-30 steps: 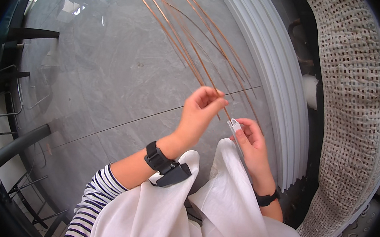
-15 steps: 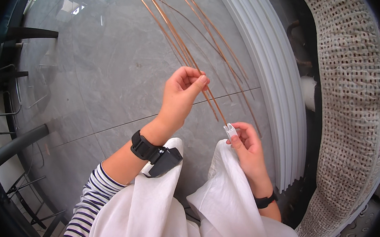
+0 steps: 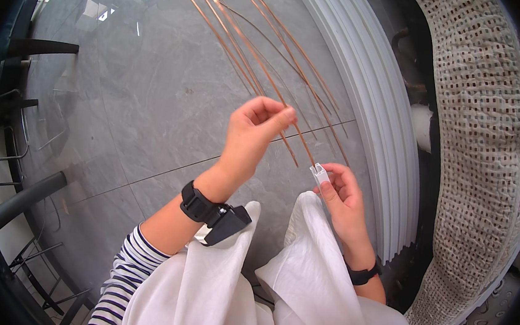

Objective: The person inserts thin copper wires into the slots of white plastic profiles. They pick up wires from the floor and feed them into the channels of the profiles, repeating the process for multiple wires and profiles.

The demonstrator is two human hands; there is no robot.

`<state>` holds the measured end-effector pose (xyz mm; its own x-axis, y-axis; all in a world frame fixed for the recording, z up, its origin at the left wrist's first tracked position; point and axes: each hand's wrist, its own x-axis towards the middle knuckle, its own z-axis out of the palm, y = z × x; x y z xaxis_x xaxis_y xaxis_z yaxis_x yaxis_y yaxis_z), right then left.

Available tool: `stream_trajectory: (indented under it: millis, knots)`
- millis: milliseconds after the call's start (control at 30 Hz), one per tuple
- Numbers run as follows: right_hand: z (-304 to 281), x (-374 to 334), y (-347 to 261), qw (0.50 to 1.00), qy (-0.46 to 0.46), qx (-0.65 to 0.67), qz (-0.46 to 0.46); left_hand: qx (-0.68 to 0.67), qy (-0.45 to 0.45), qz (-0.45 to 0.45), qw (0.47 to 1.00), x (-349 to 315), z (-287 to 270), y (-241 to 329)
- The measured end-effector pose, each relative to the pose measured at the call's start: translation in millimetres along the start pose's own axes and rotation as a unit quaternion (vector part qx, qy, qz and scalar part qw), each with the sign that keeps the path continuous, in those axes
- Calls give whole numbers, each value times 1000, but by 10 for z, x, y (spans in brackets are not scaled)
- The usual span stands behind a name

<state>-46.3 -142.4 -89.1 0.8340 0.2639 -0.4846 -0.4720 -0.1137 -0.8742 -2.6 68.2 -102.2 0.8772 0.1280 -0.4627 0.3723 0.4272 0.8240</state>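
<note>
Our left grip (image 3: 255,128) is closed in a pinch, thumb pressed to fingertips with no wide gap, on a thin copper-coloured rod (image 3: 304,142). Our right grip (image 3: 345,198) is closed as well, thumb on one face and fingers curled around the other side, on a white channel piece (image 3: 322,176), our landmark here. The rod's lower end meets the hollow end of the channel piece; we cannot tell how far inside it goes, if at all. Our left grip is beyond the channel piece and to its left.

Just left of the channel piece, and apart from it, is the free end of a second rod (image 3: 289,149); it passes behind our left grip, and we cannot tell whether our fingers touch it. More copper-coloured rods (image 3: 283,34) stretch away beyond the channel piece, over the grey tiled floor (image 3: 154,97).

Nearer to us than the channel piece, white cloth (image 3: 325,261) covers our lap. Left of it and nearer, we wear a black strap (image 3: 199,203) on the left wrist. Right of the channel piece run long white strips (image 3: 369,110), and farther right lies a woven cover (image 3: 477,150).
</note>
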Motion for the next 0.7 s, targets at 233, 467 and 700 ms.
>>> stream_trajectory:
  millis: [233,467,700]
  knots:
    - [3,-27,8,1000,-3,5,9,-3,5,46,999,158,-145,132]
    - [-19,-89,52,1000,0,-4,13,3,21,72,997,70,-53,-39]
    - [14,-36,-6,1000,-1,7,1,24,1,47,999,-153,70,-347]
